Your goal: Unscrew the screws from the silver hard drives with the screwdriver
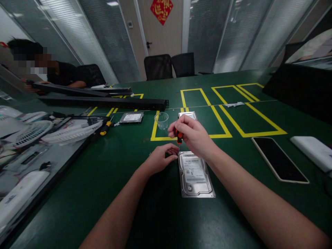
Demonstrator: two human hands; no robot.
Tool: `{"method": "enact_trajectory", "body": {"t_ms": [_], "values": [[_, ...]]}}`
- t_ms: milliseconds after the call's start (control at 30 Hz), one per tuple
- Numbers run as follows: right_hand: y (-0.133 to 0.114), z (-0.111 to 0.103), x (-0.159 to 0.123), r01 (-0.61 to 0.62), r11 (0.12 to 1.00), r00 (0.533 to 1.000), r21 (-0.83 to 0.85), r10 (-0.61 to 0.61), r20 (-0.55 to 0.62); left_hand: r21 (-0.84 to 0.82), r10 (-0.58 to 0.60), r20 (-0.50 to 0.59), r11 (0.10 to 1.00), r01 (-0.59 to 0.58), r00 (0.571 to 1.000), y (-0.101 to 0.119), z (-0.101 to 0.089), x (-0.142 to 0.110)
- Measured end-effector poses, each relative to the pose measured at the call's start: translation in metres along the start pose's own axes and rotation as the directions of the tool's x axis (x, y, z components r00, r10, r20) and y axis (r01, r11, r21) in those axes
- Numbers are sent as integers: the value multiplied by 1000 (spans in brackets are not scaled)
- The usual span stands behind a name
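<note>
A silver hard drive [196,176] lies flat on the green table in front of me, label side up. My right hand [192,133] is closed around a small red-and-black screwdriver [179,136], held upright with its tip down at the drive's upper left corner. Beside that same corner rests my left hand [162,157], fingers loosely bent and thumb apart from them, the tips by the drive's edge. Whether a screw sits under the tip is too small to see. Behind my right hand, a second hard drive [190,114] is partly hidden. A clear plastic cup [162,121] stands left of it.
Another hard drive [131,117] and a yellow-black screwdriver [106,127] lie left. Further left is a tray [75,162] with white fan parts. Long black bars [109,102] lie behind. A phone [278,159] and a white device [312,150] are right. A person [62,74] sits far left.
</note>
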State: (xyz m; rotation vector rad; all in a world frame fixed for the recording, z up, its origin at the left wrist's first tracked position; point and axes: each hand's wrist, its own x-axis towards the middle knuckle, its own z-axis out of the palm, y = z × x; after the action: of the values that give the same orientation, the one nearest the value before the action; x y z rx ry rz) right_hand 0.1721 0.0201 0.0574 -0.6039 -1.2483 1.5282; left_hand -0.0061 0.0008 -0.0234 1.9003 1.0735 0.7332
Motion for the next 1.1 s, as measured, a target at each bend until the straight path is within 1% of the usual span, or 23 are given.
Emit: {"method": "enact_trajectory", "body": {"t_ms": [267,333,433,500,600,767,833,967,1100], "values": [[1,-2,2,50,999,992,23,-52,112,6,12,3,1000,-12,1000,-2,1,0],[0,-2,2,47,999,994,6,-47,95,0,10,3,1000,-10,1000,-2,1,0],[-2,-2,1,24,1000,1000,-3,-24,4,-12,5,3,1000,-5,1000,-2,1,0],[-2,-1,1,22,1000,999,14,-22,-24,-9,7,5,1000,-7,1000,-2,0,0],[0,0,1,25,999,1000,24,-25,9,6,5,5,1000,-5,1000,-2,0,0],[3,-3,4,82,996,993,32,-84,85,13,-6,5,1000,5,1000,1,0,0],[3,-3,3,75,997,995,22,-76,72,12,-6,8,1000,6,1000,2,0,0],[1,-1,1,38,999,999,28,-38,5,11,6,4,1000,-6,1000,-1,0,0],[0,1,0,42,997,998,59,-44,32,8,23,3,1000,-23,1000,-4,1,0]]}}
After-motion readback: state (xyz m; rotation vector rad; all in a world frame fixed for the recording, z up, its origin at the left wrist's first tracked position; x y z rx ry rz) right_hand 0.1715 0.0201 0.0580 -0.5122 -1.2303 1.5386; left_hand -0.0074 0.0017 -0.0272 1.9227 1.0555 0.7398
